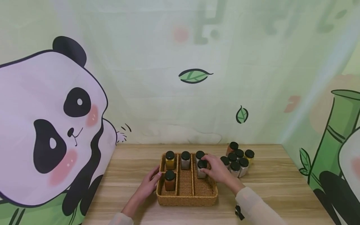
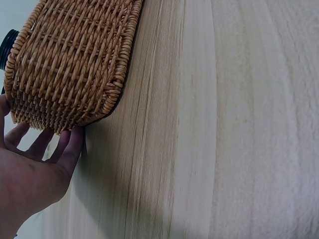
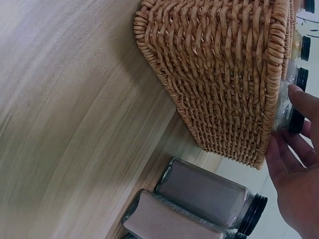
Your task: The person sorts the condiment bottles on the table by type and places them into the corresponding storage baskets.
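Observation:
My right hand (image 1: 217, 168) pinches the black lid of a spice jar (image 1: 201, 173) with pale grey contents, in the right-hand column of a wicker basket (image 1: 187, 201). Whether its base touches the basket floor is hidden. Just behind it stands another black-lidded jar (image 1: 198, 158). At the basket's left side, my left hand (image 1: 147, 184) holds the wall, thumb at the rim and fingers (image 2: 70, 149) against the outside weave. A yellow jar (image 1: 170, 163) and a reddish-brown jar (image 1: 169, 185) stand in the left column, a greyish jar (image 1: 185, 164) at the back of the middle one.
Several black-lidded jars (image 1: 234, 168) stand close together on the wooden table (image 1: 281, 193), right of the basket. A small black object (image 1: 239, 213) lies by the right sleeve. Behind the table hangs a panda-print cloth (image 1: 157, 103).

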Available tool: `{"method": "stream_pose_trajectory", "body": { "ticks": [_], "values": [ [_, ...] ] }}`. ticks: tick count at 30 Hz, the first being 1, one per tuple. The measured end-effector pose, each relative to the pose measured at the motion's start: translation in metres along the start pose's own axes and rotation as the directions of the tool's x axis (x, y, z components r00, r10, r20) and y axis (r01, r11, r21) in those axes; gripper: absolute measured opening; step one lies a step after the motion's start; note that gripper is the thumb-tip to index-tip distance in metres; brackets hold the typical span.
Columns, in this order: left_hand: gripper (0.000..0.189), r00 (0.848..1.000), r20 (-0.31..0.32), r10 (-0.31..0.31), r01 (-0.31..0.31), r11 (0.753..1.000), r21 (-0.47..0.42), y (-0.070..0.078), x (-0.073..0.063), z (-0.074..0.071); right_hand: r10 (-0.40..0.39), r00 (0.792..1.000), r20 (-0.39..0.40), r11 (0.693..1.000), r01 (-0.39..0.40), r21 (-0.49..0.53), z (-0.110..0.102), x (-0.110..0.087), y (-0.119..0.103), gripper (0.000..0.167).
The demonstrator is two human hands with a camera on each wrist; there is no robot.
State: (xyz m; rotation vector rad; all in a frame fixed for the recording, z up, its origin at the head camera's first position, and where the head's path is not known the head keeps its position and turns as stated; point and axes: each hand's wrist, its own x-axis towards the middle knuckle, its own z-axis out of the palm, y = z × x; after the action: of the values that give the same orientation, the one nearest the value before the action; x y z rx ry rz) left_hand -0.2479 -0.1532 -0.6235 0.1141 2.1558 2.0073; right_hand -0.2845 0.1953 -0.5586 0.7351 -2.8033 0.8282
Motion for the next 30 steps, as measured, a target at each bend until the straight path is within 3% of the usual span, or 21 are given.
{"method": "stream_pose_trajectory", "body": {
  "ticks": [11, 15, 21, 26, 30],
  "values": [
    [0.062, 1.000, 0.014, -0.003, 0.003, 1.000, 0.001, 0.000, -0.003, 0.000, 0.007, 0.999, -0.037, 1.000, -0.007, -0.012, 0.002, -0.004, 0.001, 0.041],
    [0.061, 1.000, 0.019, -0.009, 0.009, 1.000, -0.007, -0.001, -0.003, 0.000, 0.037, 0.999, 0.012, 0.999, -0.037, 0.016, -0.004, -0.005, 0.000, 0.043],
    [0.060, 1.000, 0.013, -0.004, 0.004, 1.000, -0.013, -0.001, -0.001, -0.001, 0.089, 0.994, 0.068, 0.985, -0.098, 0.141, -0.044, -0.007, 0.007, 0.040],
    [0.058, 1.000, 0.015, 0.001, -0.001, 1.000, -0.019, 0.000, 0.001, -0.002, 0.115, 0.993, 0.003, 0.984, -0.114, 0.137, -0.082, -0.021, 0.027, 0.036],
    [0.058, 1.000, 0.020, 0.000, 0.000, 1.000, -0.018, 0.001, 0.001, -0.002, 0.132, 0.990, -0.046, 0.984, -0.125, 0.126, -0.098, -0.036, 0.046, 0.030]
  ]
}}
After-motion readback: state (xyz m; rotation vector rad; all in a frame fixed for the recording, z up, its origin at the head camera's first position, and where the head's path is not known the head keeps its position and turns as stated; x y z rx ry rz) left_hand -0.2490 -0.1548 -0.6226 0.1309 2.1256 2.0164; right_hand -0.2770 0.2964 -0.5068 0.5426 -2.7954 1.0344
